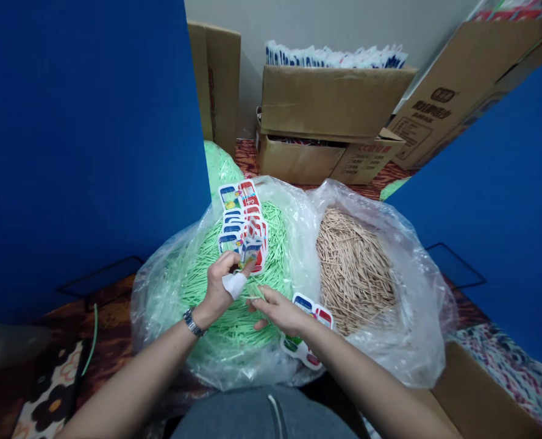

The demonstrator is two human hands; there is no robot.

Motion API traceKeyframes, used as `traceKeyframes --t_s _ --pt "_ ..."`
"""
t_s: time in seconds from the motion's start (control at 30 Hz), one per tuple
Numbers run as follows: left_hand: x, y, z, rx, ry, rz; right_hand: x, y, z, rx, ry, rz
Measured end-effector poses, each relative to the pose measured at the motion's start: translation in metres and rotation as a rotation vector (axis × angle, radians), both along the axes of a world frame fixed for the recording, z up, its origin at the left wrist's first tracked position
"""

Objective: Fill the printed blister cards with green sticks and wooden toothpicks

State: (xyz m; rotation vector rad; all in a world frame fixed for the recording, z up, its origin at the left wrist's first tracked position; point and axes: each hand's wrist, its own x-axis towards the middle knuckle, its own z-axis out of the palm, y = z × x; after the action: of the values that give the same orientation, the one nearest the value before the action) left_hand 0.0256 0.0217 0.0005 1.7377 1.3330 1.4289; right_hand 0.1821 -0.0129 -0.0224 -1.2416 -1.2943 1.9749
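Observation:
My left hand (216,286), with a watch at the wrist and a white wrap near the thumb, pinches a small printed packet (251,249) in blue, white and red. Just beyond it, a row of overlapping similar packets (234,198) lies on thin green sticks (234,323), which fill a clear plastic bag (156,305). Lower and to the right, my right hand (277,310) has its fingertips closed on what look like a few green sticks (258,295). Beside my right wrist lie more printed packets (303,303), partly hidden by the forearm.
A second clear bag (417,305) holds thin tan sticks (355,268). Behind stand stacked cardboard boxes (335,100), the upper one full of upright packets (335,58). Blue panels (83,122) flank both sides. An open carton (476,396) with many striped pieces stands at lower right.

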Motion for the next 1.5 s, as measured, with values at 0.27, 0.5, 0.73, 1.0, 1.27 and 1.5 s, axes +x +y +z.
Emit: traceKeyframes --t_s 0.27,0.5,0.73,1.0,1.27,1.5 --pt "0.003 -0.001 -0.005 0.085 0.051 -0.001 -0.019 -0.011 -0.001 0.115 -0.012 -0.060" --pt "0.006 0.003 -0.004 0.113 0.072 -0.009 -0.024 -0.009 -0.004 -0.072 0.067 -0.040" --pt "0.001 0.000 -0.003 -0.039 -0.056 -0.016 -0.005 0.001 0.001 -0.061 0.089 0.014" --pt "-0.013 -0.001 -0.009 -0.179 -0.197 0.008 0.021 0.005 0.004 -0.072 0.053 -0.203" --pt "-0.011 -0.015 -0.020 -0.162 -0.121 -0.055 0.016 0.016 0.046 -0.086 0.383 -0.436" --pt "-0.002 -0.025 -0.026 -0.008 0.058 -0.125 0.001 0.022 0.096 0.469 0.394 -0.625"
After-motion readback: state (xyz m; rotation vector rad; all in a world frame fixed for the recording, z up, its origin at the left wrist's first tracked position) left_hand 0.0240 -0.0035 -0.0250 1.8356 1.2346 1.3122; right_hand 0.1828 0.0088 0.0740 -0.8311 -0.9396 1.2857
